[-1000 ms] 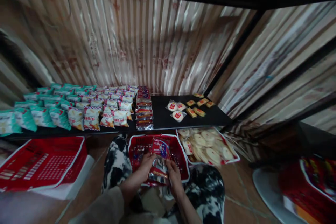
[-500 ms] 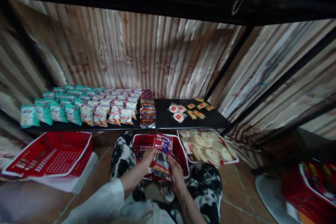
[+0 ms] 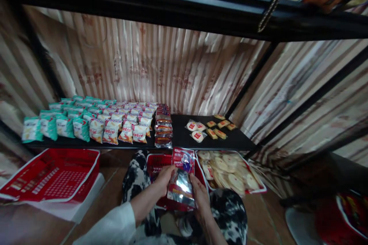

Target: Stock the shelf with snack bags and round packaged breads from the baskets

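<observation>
Red packaging (image 3: 183, 160), in both hands (image 3: 165, 180), now higher

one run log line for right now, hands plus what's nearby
left hand: holding shiny red packaging | right hand: holding same packaging | below: red basket | ahead: black shelf with rows of snack bags

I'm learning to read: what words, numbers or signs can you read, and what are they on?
Nothing here reads clearly.
Held packaging: pale writing, too blurred.
White bags: red writing, too blurred.
Teal bags: tiny marks, too small.
Stacked packets: too small.
Round packets, yellow packets: red labels, too small.
Striped backdrop: scattered print, too faint.
</observation>
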`<state>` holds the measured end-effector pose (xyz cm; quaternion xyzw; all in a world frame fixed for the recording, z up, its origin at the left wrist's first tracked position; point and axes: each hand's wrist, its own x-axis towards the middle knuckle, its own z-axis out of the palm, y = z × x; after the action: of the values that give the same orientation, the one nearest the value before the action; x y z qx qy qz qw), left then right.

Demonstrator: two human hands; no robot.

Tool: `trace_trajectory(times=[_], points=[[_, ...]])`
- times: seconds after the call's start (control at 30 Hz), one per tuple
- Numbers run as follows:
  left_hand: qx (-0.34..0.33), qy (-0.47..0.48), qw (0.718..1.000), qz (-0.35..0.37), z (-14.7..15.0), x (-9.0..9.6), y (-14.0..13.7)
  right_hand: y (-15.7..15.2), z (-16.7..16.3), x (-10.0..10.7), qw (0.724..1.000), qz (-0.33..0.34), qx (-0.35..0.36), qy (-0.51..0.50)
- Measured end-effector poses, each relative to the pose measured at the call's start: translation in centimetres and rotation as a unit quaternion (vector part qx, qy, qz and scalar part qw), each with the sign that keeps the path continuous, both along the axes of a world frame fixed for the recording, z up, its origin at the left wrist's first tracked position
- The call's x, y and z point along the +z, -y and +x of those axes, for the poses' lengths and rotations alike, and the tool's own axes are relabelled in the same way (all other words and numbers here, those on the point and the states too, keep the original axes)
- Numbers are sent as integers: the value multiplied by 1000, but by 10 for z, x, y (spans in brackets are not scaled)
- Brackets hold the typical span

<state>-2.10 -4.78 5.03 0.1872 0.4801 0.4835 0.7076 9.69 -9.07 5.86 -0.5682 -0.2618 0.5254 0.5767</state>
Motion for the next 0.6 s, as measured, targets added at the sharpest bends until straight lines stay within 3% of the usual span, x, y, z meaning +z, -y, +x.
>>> trace_trajectory(times=[0.1, 0.3, 0.43, 0.6], points=[[-17, 20, 999, 32, 1, 16, -11, -10, 1, 14, 998, -5, 35, -56], [-43, 25, 995, 90, 2, 52, -44, -47, 7, 48, 999, 3, 29, -34], [-24, -24, 987, 159, -8, 75, -70, -88, 10, 73, 1000, 14, 17, -10], [-22, -102, 980, 166, -22, 95, -107, -151, 3, 92, 997, 46, 50, 42]])
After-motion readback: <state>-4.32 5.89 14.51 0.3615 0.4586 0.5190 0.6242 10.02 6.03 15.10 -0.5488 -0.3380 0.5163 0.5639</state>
